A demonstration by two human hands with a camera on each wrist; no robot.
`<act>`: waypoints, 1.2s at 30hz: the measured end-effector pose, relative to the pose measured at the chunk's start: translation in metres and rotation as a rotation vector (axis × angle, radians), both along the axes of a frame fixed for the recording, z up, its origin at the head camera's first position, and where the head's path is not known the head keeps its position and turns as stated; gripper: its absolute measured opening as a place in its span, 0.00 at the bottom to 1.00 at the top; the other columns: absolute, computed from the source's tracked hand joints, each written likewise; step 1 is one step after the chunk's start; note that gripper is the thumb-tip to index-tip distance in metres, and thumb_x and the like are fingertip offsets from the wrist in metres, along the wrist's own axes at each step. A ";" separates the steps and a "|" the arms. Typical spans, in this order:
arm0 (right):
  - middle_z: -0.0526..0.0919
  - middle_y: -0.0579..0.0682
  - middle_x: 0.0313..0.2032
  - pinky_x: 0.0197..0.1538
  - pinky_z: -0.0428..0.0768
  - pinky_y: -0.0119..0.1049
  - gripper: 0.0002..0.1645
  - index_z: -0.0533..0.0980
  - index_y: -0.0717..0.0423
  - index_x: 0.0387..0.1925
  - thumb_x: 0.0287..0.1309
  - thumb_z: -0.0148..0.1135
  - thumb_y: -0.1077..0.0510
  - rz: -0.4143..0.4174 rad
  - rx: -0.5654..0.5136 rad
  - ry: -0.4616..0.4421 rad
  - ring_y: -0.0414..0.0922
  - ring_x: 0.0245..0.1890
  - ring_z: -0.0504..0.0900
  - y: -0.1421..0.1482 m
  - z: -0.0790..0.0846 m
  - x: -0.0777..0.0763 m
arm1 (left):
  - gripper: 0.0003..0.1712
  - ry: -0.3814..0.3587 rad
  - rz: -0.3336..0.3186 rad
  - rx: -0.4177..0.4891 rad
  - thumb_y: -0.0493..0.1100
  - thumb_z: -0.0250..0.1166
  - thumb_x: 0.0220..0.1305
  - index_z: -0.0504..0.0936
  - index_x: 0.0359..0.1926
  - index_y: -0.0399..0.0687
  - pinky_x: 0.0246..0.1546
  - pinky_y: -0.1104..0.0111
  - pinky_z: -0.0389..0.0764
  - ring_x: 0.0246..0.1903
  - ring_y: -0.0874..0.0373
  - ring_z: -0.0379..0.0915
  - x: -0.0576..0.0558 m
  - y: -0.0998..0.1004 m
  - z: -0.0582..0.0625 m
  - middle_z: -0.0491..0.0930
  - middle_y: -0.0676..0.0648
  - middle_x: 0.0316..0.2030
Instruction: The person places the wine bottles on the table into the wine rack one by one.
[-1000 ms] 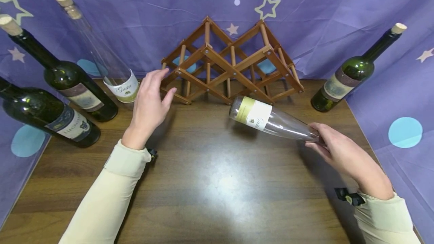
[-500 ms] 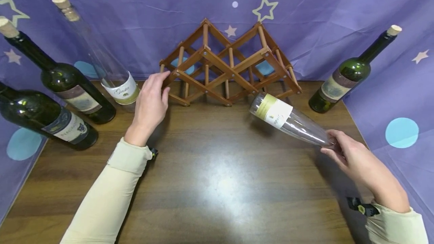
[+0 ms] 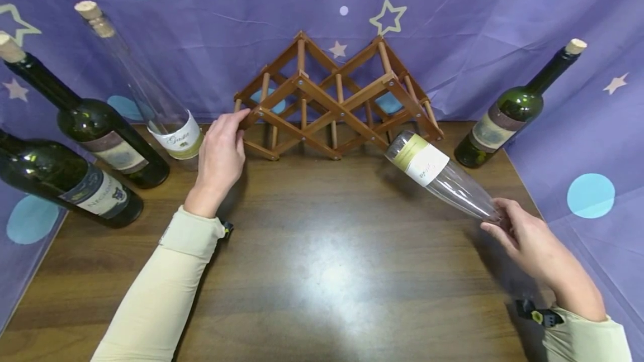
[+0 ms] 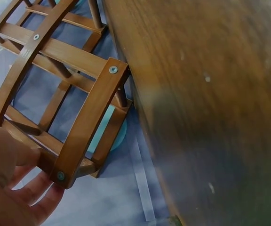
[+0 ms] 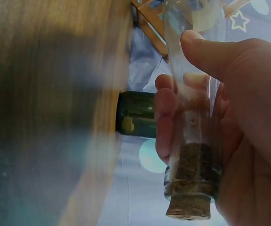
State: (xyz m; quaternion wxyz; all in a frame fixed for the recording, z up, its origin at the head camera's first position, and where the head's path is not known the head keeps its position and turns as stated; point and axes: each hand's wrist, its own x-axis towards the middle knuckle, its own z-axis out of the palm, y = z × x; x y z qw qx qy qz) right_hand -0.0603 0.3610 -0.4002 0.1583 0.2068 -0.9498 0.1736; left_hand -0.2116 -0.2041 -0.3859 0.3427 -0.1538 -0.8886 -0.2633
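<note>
Left hand (image 3: 220,149) gripping the left end of the wooden rack (image 3: 342,114); right hand (image 3: 545,250) grasping the clear bottle (image 3: 427,165) by its corked neck, base at rack's front right, contact unclear; green bottle (image 3: 495,127) standing nearby

A purple cloth (image 3: 216,32) with blue dots (image 3: 591,195) and stars (image 3: 388,17) hangs along the far, left and right sides of a brown table (image 3: 282,306). A corked green bottle (image 3: 518,104) stands at far right. On the left stand three more: a corked clear bottle (image 3: 178,137) farthest, a corked dark bottle (image 3: 93,122) nearer, and nearest a blue-labelled bottle (image 3: 45,169), its top out of view.
</note>
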 end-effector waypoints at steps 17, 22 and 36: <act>0.80 0.50 0.32 0.30 0.78 0.44 0.29 0.69 0.67 0.55 0.57 0.70 0.59 -0.082 -0.020 -0.067 0.41 0.29 0.77 -0.008 -0.014 0.001 | 0.18 0.003 0.020 -0.009 0.29 0.58 0.67 0.81 0.56 0.43 0.48 0.53 0.74 0.45 0.42 0.76 -0.004 -0.002 -0.002 0.81 0.41 0.47; 0.80 0.51 0.32 0.31 0.76 0.48 0.29 0.68 0.68 0.56 0.60 0.68 0.57 -0.108 -0.041 -0.120 0.44 0.29 0.77 -0.017 -0.015 0.002 | 0.18 -0.007 0.021 -0.012 0.29 0.59 0.67 0.81 0.56 0.43 0.48 0.53 0.75 0.44 0.42 0.76 -0.004 -0.003 -0.002 0.81 0.41 0.47; 0.81 0.51 0.35 0.32 0.77 0.36 0.31 0.65 0.70 0.61 0.71 0.57 0.49 -0.169 -0.190 -0.430 0.39 0.29 0.79 -0.056 0.002 0.007 | 0.17 0.008 0.015 0.008 0.29 0.59 0.67 0.81 0.54 0.43 0.47 0.54 0.75 0.43 0.42 0.76 -0.005 -0.003 -0.002 0.81 0.42 0.46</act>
